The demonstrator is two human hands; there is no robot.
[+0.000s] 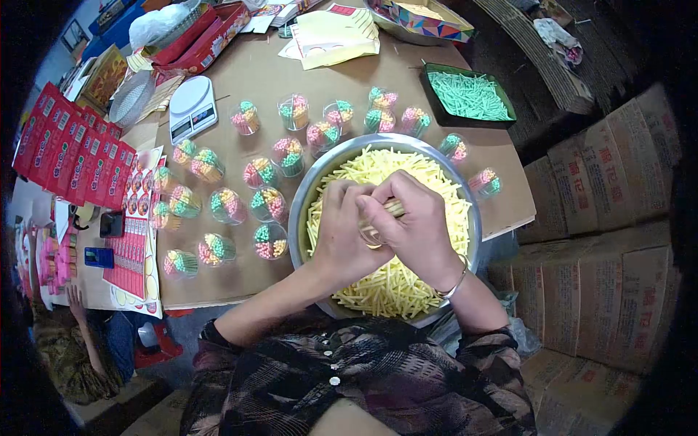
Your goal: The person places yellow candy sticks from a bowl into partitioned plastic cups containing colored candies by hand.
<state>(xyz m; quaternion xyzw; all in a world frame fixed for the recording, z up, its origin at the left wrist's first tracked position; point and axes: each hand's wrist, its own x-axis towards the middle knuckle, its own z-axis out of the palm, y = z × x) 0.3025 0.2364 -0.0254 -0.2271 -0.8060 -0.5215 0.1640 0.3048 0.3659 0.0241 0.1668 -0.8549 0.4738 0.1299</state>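
Note:
Over a large steel bowl [474, 236] heaped with short pale-yellow sticks [385, 294], my two hands meet. My left hand [343, 236] is closed around a small clear cup [371, 234], mostly covered by the fingers. My right hand [414, 221] is curled against the left one, with a few yellow sticks [393, 208] showing between its thumb and fingers. Clear cups of pink, green and yellow sticks, such as this one [270, 241], stand to the left of the bowl and behind it.
A dark tray [472, 122] of green sticks sits at the back right, a white kitchen scale [193, 105] at the back left. Red printed card sheets [73, 149] line the left side. Cardboard boxes [582, 283] are stacked at right. Another person's hand [75, 301] shows at lower left.

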